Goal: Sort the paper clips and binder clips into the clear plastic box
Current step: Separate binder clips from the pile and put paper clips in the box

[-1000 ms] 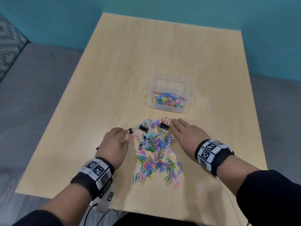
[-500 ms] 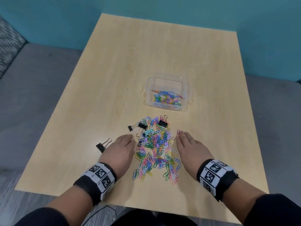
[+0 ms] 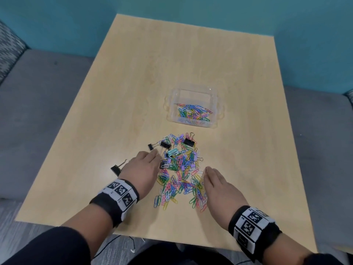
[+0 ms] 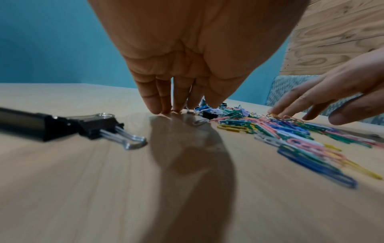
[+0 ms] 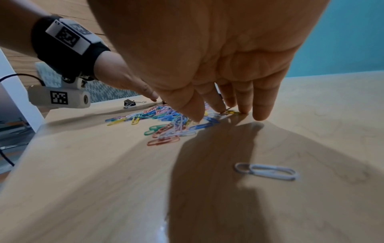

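Bracketing the loose paper clip pile [image 3: 179, 175] on the surface [image 3: 118, 96] with both hands [image 3: 142, 169] [image 3: 219, 186] flat, fingers straight, gripping nothing; clear plastic box [image 3: 214, 98] partly filled, binder clips [image 3: 188, 141] all outside.

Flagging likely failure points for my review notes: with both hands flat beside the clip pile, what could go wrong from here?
1. The lone black binder clip lies outside the left hand, so an inward sweep may miss it.
2. A stray pale paper clip behind the right hand could be left behind.
3. The clear plastic box holds only paper clips; scooping the mixed colourful pile may mix the kinds.
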Tool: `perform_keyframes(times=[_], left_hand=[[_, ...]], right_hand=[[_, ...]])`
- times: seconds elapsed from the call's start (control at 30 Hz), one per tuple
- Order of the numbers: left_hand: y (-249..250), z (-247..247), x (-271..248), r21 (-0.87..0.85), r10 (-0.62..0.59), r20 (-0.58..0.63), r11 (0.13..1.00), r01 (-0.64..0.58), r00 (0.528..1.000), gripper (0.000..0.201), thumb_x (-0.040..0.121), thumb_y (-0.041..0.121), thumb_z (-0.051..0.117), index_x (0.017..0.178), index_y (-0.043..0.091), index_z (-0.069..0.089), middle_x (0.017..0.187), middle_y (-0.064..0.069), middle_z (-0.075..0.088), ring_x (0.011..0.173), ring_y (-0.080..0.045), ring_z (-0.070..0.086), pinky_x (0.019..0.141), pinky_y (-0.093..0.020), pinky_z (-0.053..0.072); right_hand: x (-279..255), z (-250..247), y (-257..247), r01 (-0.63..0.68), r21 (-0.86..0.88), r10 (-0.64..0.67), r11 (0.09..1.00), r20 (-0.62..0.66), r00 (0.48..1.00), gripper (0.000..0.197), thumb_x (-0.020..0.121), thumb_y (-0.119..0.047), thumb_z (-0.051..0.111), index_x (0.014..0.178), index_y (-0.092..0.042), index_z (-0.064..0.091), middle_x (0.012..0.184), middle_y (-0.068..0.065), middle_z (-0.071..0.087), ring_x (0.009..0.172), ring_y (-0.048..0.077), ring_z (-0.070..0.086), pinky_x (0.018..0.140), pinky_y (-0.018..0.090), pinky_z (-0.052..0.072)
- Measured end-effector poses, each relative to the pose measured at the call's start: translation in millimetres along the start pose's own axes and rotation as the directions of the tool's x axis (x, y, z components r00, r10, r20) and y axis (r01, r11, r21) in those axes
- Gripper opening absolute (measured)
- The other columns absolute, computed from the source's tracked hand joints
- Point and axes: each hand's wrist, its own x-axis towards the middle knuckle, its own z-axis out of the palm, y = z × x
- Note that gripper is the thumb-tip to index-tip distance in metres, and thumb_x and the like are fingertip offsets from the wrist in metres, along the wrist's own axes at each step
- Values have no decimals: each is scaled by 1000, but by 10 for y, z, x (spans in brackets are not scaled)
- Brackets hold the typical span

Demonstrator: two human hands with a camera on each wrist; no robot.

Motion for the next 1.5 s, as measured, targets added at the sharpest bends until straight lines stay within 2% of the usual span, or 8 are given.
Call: perform_keyframes(times=[0.17,0.27,0.33,0.53,0.7,0.9,1.07,1.5], left_hand=[[65,54,-274,-2,-67,-23,998,67,997,41,84,25,61,121,8,55,131,-17,54,102,-37,55,84,-43,53],[175,108,-408,-17,-101,-13,995,101,995,47,85,30,60,127,10,51,136,-17,49,110,-36,50,85,-45,52],[248,138,-465,-18,-122,5,992,122,993,51,85,34,57,129,10,51,139,-16,47,114,-35,48,87,-46,51],[433,191,-628,-74,-97,25,992,98,995,52,90,38,35,128,8,52,134,-13,51,118,-34,47,93,-46,47],[455,304,-546,-64,-10,21,998,11,1000,53,97,36,30,140,6,39,146,-13,39,139,-32,27,109,-45,30],[559,179,-542,-103,79,-69,991,-85,995,48,91,34,43,128,5,53,135,-14,51,127,-33,44,101,-43,43],[568,234,-501,-80,116,-69,989,-122,991,50,91,35,41,127,3,54,135,-17,52,128,-34,46,102,-44,42],[321,136,-332,-109,15,-64,994,-22,998,50,93,37,35,125,5,56,137,-14,52,125,-33,48,100,-44,45]], right_hand=[[35,-66,21,-8,37,9,999,-33,999,73,54,-8,75,123,4,57,132,22,54,117,35,57,78,37,57],[55,-152,-23,39,67,-38,997,-14,999,74,85,-11,50,150,-3,14,155,18,19,142,33,22,102,40,40],[50,-155,-51,29,55,-29,998,-11,1000,76,88,-14,46,151,-7,3,157,16,9,145,33,11,106,41,34],[-46,-9,-125,52,26,-52,998,-3,999,75,59,-20,74,128,1,53,131,21,53,120,38,53,79,40,56],[3,-34,-129,124,11,-123,992,-86,989,73,60,-17,68,130,1,52,132,19,54,120,37,54,86,42,55],[-82,-21,-189,194,49,-192,980,-54,980,70,62,-13,65,129,0,53,131,18,55,121,35,53,88,42,54],[29,-25,-301,204,68,-198,976,-92,976,70,72,-17,22,138,0,41,142,19,43,130,36,42,99,45,46],[94,-64,-502,251,45,-246,967,-100,964,67,74,-21,21,133,-2,46,139,20,46,129,40,43,97,46,46]])
